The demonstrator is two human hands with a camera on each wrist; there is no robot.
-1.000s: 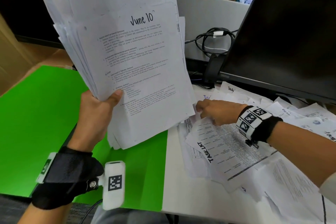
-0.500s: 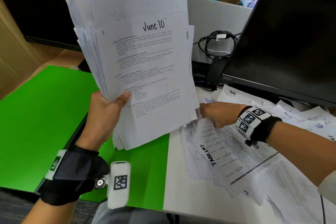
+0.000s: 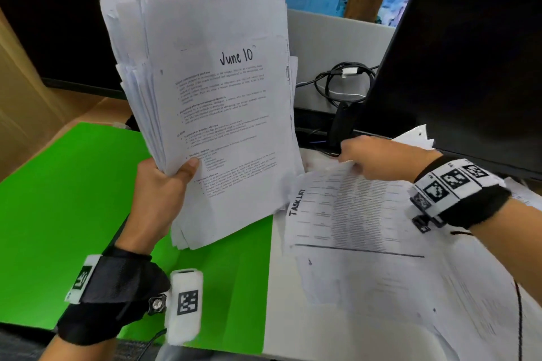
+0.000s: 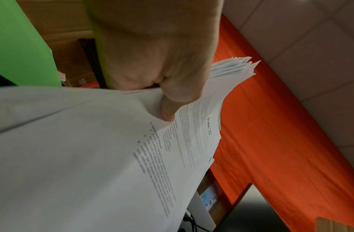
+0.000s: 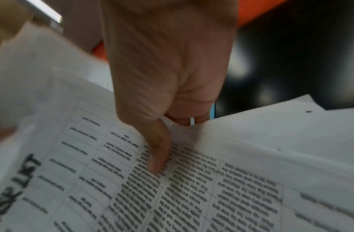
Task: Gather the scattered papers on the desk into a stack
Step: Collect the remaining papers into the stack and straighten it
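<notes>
My left hand (image 3: 164, 184) holds a thick stack of white papers (image 3: 214, 102) upright above the desk's left side, thumb on the front sheet headed "June 10" (image 4: 192, 138). The left hand (image 4: 162, 75) grips the stack's lower left edge. My right hand (image 3: 372, 158) pinches the top edge of a printed "Task List" sheet (image 3: 352, 208), which is raised off the pile just right of the stack. In the right wrist view the thumb (image 5: 156, 153) presses on that sheet (image 5: 132, 188). More loose papers (image 3: 410, 302) lie under and around it on the desk's right side.
A green folder or mat (image 3: 67, 199) covers the desk's left part. A dark monitor (image 3: 469, 67) stands at the back right, with coiled cables (image 3: 343, 82) and its stand behind the papers. The white desk front edge (image 3: 275, 316) shows beside the green surface.
My right hand has taken hold of the "Task List" sheet and lifted its top edge off the pile. The left hand's stack stays upright, shifted slightly in view.
</notes>
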